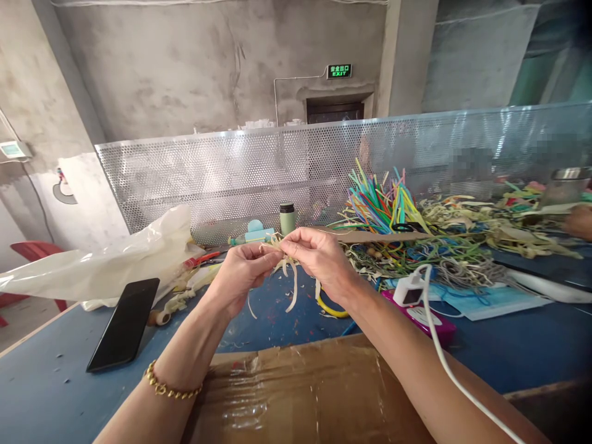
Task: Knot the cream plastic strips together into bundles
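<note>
My left hand point(243, 271) and my right hand point(319, 259) are raised together over the blue table point(55, 376). Both pinch a small cream-coloured rubbery piece point(277, 246) between their fingertips. Thin cream strips point(292, 290) hang down from it. A gold bracelet sits on my left wrist. A yellow ring-like strip point(330, 309) lies on the table under my right hand.
A black phone point(124, 324) lies at left beside a crumpled plastic bag point(106, 262). A cardboard box flap point(300, 388) is near me. At right are a heap of coloured strips point(388, 209), a charger with white cable point(409, 290), a green cup point(287, 217) and a perforated metal screen point(222, 179).
</note>
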`<move>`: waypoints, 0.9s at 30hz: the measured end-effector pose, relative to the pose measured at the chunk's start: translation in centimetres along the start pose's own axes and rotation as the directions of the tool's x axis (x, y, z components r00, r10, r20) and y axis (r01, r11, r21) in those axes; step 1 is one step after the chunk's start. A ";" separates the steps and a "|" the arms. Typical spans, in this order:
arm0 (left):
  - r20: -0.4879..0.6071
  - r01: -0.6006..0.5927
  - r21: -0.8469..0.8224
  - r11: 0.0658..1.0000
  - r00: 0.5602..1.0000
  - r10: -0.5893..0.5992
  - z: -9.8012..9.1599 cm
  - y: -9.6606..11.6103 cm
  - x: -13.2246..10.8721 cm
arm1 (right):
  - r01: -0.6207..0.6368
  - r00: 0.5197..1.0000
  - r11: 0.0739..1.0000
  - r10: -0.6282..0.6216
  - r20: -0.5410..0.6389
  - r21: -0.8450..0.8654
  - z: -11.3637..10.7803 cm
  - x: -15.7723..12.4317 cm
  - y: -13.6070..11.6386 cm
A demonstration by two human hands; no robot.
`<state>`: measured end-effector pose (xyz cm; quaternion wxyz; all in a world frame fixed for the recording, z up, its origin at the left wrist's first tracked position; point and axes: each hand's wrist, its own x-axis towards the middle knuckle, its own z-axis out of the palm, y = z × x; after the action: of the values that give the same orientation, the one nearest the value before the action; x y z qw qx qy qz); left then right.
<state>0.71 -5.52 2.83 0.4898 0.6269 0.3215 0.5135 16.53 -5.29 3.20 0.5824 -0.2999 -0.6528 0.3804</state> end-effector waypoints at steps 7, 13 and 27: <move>0.024 0.013 -0.040 0.999 1.000 -0.012 0.4 0.2 -0.3 | 0.038 0.999 0.999 -0.038 -0.014 0.002 0.1 0.1 0.2; 0.125 0.026 -0.064 0.998 0.992 -0.018 0.2 0.0 -0.3 | 0.085 0.996 0.996 -0.085 -0.040 0.007 0.1 0.2 0.8; 0.139 0.037 -0.064 0.997 0.990 -0.028 0.5 -0.1 -0.4 | 0.152 0.986 0.988 -0.154 -0.069 -0.041 0.2 0.2 0.8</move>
<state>1.10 -6.01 2.64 0.5396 0.6390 0.2797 0.4715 16.29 -4.73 2.61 0.6275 -0.2729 -0.6592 0.3117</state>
